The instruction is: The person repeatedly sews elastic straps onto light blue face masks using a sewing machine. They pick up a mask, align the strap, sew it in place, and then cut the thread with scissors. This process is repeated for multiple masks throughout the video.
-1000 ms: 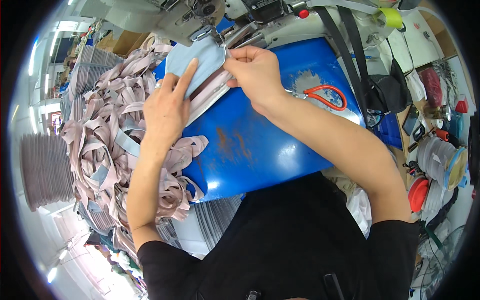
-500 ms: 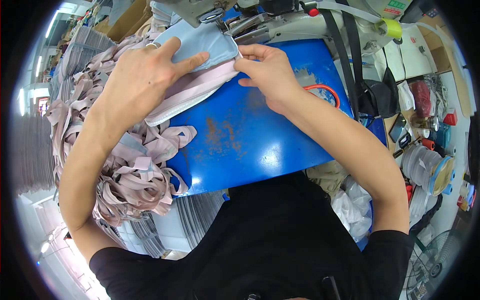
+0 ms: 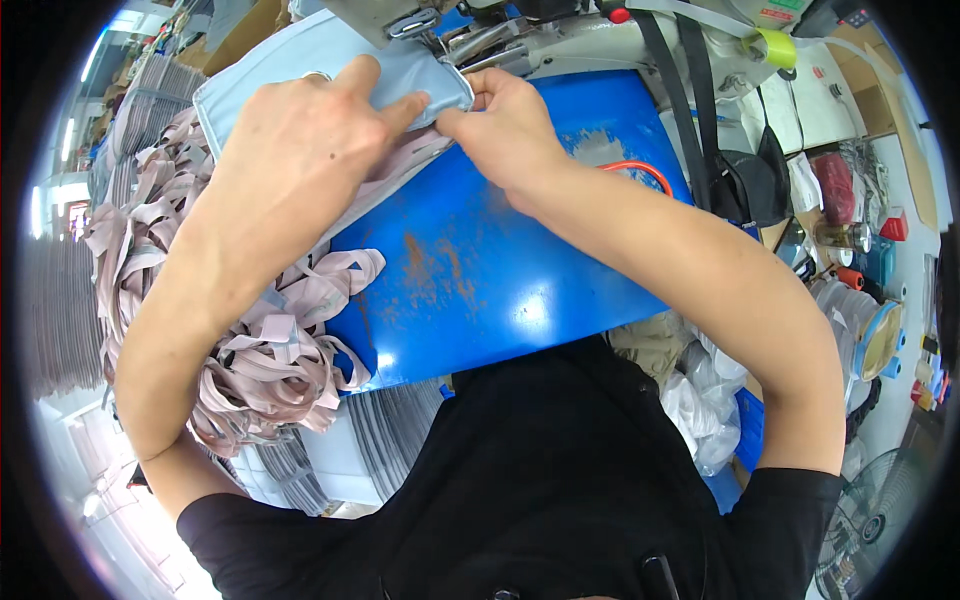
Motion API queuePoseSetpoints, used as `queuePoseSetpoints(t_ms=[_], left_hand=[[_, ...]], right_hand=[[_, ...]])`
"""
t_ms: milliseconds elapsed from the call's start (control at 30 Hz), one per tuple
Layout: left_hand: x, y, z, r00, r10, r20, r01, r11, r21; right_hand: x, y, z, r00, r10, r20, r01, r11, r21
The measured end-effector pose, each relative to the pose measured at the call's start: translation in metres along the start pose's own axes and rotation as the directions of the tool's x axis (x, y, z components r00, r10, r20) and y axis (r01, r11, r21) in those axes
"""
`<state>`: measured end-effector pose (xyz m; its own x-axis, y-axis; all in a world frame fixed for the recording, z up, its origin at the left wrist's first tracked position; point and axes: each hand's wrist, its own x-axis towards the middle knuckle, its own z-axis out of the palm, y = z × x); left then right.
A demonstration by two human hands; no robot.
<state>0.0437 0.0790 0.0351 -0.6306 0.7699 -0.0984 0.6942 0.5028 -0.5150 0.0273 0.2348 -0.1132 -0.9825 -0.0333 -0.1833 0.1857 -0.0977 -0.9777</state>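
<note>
A light blue fabric piece (image 3: 255, 70) with stitched edges lies under the needle area of a sewing machine (image 3: 425, 30). My left hand (image 3: 310, 140) rests on top of it, its thumb and forefinger apart and a ring on one finger. At the piece's right corner, beside the presser foot, my right hand (image 3: 505, 130) pinches the edge between thumb and fingers. Beneath the blue piece a pale pink fabric strip (image 3: 410, 155) with a whitish edge shows, partly hidden by my left hand and wrist.
The worn blue table (image 3: 480, 250) carries a heap of pink fabric strips (image 3: 270, 370) at its left. Stacked grey-blue pieces (image 3: 65, 310) stand further left. Black straps (image 3: 700, 110) hang beside the machine, and a red-orange loop (image 3: 640, 170) lies behind my right forearm. A fan (image 3: 875, 520) stands lower right.
The blue piece has turned and shows much more of itself out to the left. Less of the pink strip is visible. My right hand has shifted slightly left and up, keeping its pinch.
</note>
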Motion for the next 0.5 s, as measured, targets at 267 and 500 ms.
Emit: queuePoseSetpoints(t_ms=[267, 500], left_hand=[[-0.01, -0.018, 0.003, 0.993, 0.073, 0.093, -0.076, 0.997, 0.029], [0.007, -0.015, -0.011, 0.989, 0.056, 0.141, -0.058, 0.998, 0.014]], right_hand=[[-0.011, 0.003, -0.029, 0.977, 0.087, 0.193, -0.129, 0.968, 0.216], [0.001, 0.009, -0.016, 0.984, 0.082, 0.155, -0.143, 0.888, 0.437]])
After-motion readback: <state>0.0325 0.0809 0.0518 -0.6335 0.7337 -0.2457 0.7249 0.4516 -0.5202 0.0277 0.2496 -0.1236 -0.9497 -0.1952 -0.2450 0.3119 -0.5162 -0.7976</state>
